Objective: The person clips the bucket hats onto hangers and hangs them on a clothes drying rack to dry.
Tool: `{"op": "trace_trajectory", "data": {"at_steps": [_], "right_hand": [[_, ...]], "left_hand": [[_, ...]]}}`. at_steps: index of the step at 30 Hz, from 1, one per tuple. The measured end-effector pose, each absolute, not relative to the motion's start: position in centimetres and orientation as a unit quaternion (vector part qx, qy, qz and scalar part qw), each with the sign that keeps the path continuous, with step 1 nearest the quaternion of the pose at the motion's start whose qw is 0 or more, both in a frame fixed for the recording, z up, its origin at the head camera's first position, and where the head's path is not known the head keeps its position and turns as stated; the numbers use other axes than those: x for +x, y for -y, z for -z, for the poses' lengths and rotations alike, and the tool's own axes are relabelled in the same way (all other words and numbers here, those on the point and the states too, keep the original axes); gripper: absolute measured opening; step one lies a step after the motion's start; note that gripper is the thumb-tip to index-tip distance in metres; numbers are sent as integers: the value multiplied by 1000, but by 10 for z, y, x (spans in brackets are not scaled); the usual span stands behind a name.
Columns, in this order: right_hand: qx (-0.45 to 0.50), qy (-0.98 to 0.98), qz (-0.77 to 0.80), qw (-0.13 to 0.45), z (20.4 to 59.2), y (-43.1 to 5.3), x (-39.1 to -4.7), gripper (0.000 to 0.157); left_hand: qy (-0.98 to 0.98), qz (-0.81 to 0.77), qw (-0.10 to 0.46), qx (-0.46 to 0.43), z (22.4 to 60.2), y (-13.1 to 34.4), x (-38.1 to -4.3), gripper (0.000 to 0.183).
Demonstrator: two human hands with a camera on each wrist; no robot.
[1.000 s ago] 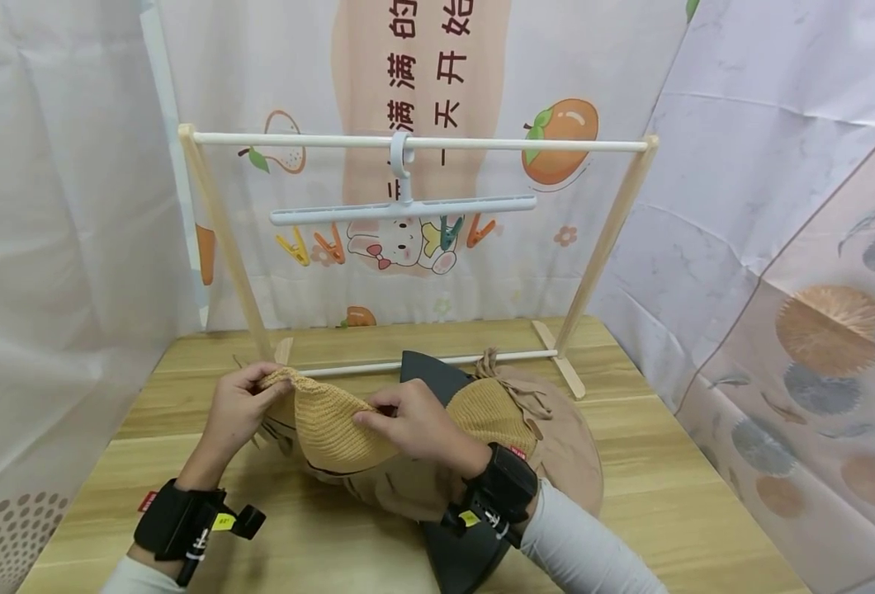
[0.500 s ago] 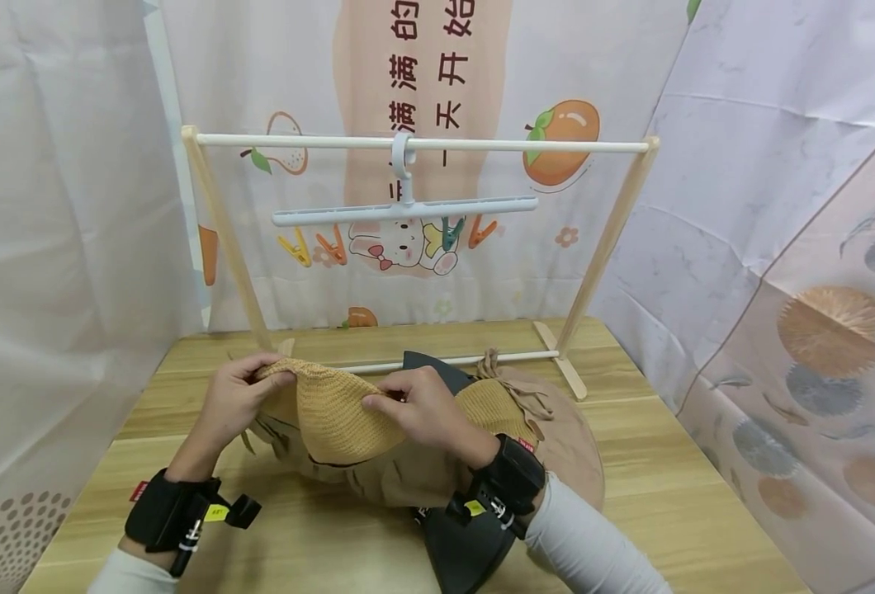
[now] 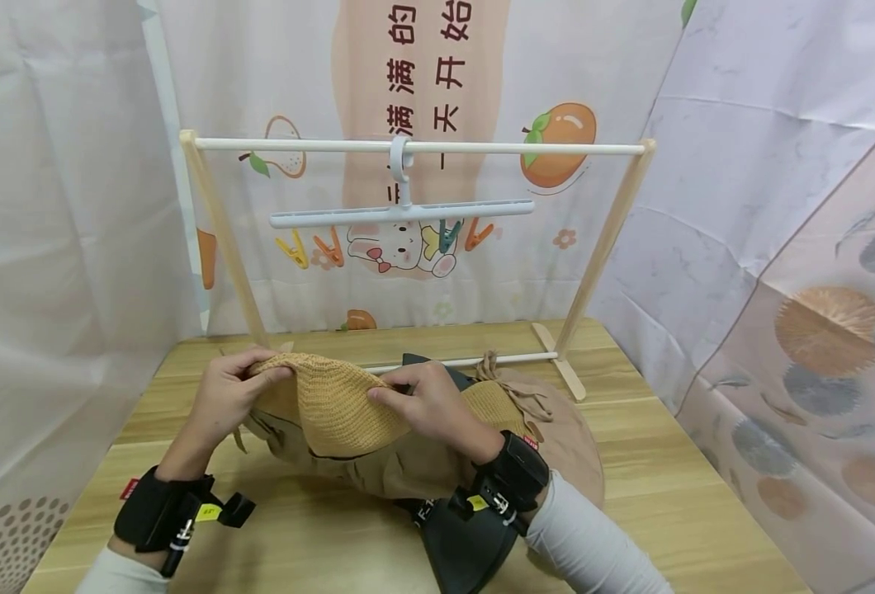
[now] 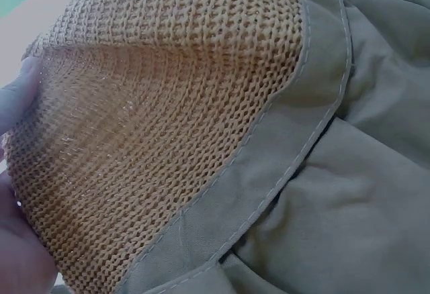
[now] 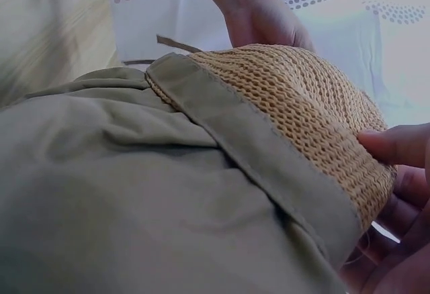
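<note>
1. Step in hand, as judged: holding up and spreading the edge of the yellow knit between both hands, perhaps to straighten or inspect it.
2. Location: the knit is raised above the near-left half of the table. A stitched band joins it to tan cloth, which drapes in folds on the near side and toward the right.
3. Left hand: thumb and fingers pinch the knit's far-left edge.
4. Right hand: thumb on the near face, fingers behind, pinching the edge farther right.
5. Next move, as judged: calls for both pinches kept firm and level; the loose weave would probably stretch or sag if one side slipped.
6. To the right, a round tan piece lies flat with ties. Right hand and forearm cover the area between it and the lifted cloth; cannot tell whether they connect.
7. A dark flat piece shows near the right forearm; its white lettering is mostly covered, unreadable.
8. Left wrist view: hand cut off at the left border, fingertips behind the knit hidden. Right wrist view: right hand cropped at the right border; origin of the thin cord unclear.
</note>
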State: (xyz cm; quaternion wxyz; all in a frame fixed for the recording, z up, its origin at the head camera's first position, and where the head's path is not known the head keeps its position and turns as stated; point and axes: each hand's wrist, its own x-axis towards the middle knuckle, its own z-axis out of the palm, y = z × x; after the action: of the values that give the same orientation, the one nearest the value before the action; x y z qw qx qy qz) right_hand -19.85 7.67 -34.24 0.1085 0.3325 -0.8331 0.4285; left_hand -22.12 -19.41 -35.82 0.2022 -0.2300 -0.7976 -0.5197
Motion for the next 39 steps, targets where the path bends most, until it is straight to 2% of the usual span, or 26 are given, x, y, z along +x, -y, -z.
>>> {"op": "trace_trajectory", "data": {"at_steps": [5,11,15,23,28,35,39], "right_hand": [[319,838,-431,102,331,-77,-191,19],[313,838,-434,106,309,-76,-177,17],[323,836,-432,101,316,-77,-184,26],[344,829,-428,108,336,-81,-204,20],[375,817,-425,102,338,-84,-207,27],[351,831,-420,95,336,-89,-209,15],[341,836,-419,93,333,-90,-210,16]], "left_hand": [[803,520,198,-212,355,192,-222,14],[802,511,220,-219,349,187,-224,16],[808,496,247,-202,345,182,-223,18],[821,472,281,-154,343,175,-224,20],[815,488,280,-138,344,169,-225,21],[788,532,265,-163,345,162,-232,22],[782,542,259,-166,345,160,-239,22]]}}
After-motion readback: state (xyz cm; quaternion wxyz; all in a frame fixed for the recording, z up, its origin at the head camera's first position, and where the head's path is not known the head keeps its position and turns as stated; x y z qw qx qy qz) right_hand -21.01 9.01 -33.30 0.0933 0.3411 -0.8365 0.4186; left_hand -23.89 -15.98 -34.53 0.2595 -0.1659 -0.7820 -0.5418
